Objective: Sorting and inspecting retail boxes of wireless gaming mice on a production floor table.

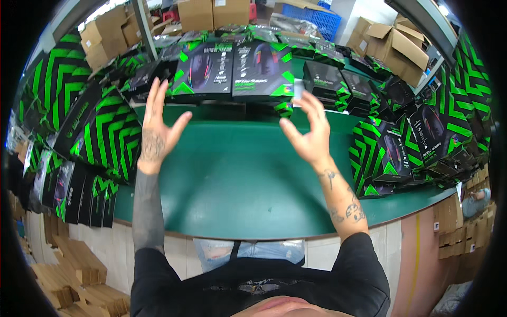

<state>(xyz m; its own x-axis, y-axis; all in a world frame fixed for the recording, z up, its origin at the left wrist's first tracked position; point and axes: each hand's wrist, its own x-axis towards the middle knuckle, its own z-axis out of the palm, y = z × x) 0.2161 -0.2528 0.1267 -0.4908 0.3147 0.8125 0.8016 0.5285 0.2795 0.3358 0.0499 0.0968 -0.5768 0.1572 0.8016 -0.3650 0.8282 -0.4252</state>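
Both of my hands hang over the green tabletop (237,174), apart from each other and holding nothing. My left hand (160,127) has its fingers stretched out and thumb spread, close to the left end of a black and green gaming mouse box (205,68). A second such mouse box (262,68) lies right beside the first, at the far side of the table. My right hand (311,129) is open too, thumb apart from the fingers, just right of that second box. Whether any fingertip touches a box I cannot tell.
Black and green boxes are stacked on the left (105,137) and on the right (391,153). More mouse boxes (325,82) stand at the far right. Behind are open cardboard cartons (396,47) and a blue crate (311,21). Flattened cardboard (79,269) lies at lower left.
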